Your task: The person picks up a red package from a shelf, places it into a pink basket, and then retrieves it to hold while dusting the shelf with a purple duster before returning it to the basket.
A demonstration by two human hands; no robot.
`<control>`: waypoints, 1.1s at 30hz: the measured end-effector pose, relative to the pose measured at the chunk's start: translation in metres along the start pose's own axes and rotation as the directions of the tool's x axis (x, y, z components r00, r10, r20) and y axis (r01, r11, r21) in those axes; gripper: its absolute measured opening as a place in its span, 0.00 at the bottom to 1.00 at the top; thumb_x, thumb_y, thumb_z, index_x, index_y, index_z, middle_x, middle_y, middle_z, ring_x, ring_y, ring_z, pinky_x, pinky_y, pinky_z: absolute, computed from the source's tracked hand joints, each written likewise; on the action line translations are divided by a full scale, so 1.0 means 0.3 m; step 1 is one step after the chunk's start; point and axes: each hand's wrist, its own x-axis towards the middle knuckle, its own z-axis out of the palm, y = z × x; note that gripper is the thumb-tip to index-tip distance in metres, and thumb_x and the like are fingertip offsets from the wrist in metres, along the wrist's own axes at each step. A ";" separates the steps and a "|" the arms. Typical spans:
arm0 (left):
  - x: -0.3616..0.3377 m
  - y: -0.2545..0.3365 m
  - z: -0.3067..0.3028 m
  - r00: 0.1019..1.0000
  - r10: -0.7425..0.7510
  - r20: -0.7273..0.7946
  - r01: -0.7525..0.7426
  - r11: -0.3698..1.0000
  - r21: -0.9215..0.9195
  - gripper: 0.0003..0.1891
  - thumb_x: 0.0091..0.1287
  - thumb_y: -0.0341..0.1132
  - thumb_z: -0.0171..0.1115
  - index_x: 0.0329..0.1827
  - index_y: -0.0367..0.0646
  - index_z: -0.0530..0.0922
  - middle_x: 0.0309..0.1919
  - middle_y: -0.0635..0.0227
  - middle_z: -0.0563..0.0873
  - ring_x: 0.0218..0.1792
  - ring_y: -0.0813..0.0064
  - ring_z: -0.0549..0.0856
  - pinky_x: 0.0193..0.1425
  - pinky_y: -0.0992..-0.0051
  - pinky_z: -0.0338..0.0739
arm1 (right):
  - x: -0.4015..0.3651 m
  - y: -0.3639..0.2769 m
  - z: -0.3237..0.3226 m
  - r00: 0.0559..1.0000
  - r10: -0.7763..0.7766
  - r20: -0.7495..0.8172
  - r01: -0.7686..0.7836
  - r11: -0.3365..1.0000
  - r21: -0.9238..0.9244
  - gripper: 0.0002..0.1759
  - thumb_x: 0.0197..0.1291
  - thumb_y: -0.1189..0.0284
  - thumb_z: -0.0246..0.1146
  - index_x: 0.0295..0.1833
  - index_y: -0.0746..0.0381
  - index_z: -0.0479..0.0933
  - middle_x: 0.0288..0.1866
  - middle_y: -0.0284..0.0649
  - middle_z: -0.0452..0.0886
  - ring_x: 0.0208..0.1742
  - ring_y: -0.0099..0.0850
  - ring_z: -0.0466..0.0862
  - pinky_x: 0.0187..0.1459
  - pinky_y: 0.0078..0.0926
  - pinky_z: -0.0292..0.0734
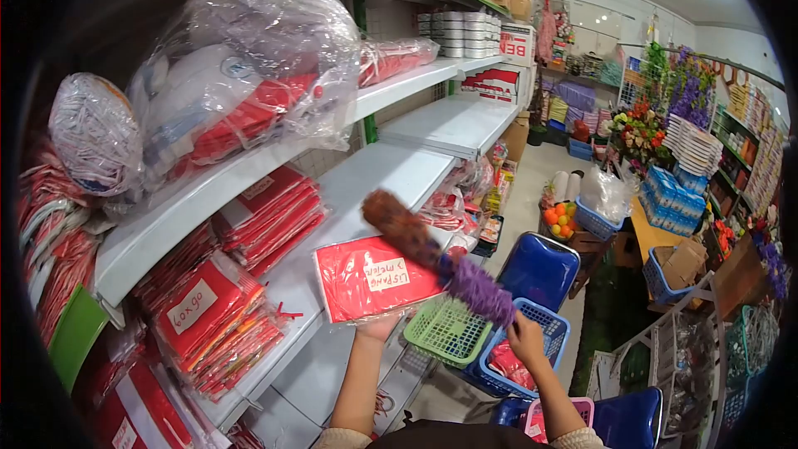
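My left hand point(380, 327) holds a flat, clear-wrapped packet of red and white cloth point(345, 278) by its near edge; the fingers are hidden beneath it. A white label with upside-down handwriting, "LISPANG 2 METER", shows on the packet. In my right hand point(524, 336) is a duster point(482, 289), purple near the fist and brown at the far end. It slants up and left across the packet's right part, its brown end blurred. Left of the packet, on the shelf, lie stacks of wrapped red cloth point(212, 312), one labelled "60x90".
A white shelf board point(399, 87) above carries a large plastic-wrapped bundle point(241, 75). Below my hands are a green basket point(449, 331), a blue basket point(555, 324) and blue chairs point(540, 266). An aisle point(519, 187) runs ahead between stocked shelves and flowers point(640, 129).
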 end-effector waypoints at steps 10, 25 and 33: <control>-0.090 0.126 0.010 0.998 0.052 0.023 -0.050 0.996 -0.069 0.36 0.64 0.60 0.47 0.68 0.43 0.62 0.68 0.57 0.64 0.68 0.52 0.62 0.71 0.46 0.53 | 0.456 -0.216 0.180 0.983 -0.144 0.116 0.173 0.935 -0.310 0.28 0.51 0.78 0.55 0.61 0.60 0.67 0.42 0.50 0.79 0.34 0.49 0.82 0.34 0.43 0.77; -0.143 0.162 0.010 0.993 0.107 -0.044 -0.110 0.992 -0.066 0.33 0.66 0.58 0.47 0.66 0.43 0.64 0.66 0.56 0.67 0.66 0.53 0.66 0.68 0.46 0.59 | 0.918 -0.354 0.532 0.936 -0.214 0.278 0.297 0.906 -0.302 0.27 0.53 0.78 0.54 0.62 0.64 0.68 0.36 0.55 0.80 0.39 0.52 0.82 0.40 0.47 0.78; -0.146 0.143 0.017 0.995 0.087 0.045 -0.083 0.993 -0.087 0.37 0.64 0.61 0.47 0.69 0.44 0.61 0.68 0.57 0.65 0.67 0.52 0.64 0.69 0.45 0.58 | 0.748 -0.424 0.408 0.899 -0.414 -0.146 0.403 0.910 -0.099 0.27 0.58 0.66 0.59 0.64 0.62 0.68 0.50 0.54 0.75 0.52 0.45 0.76 0.52 0.40 0.72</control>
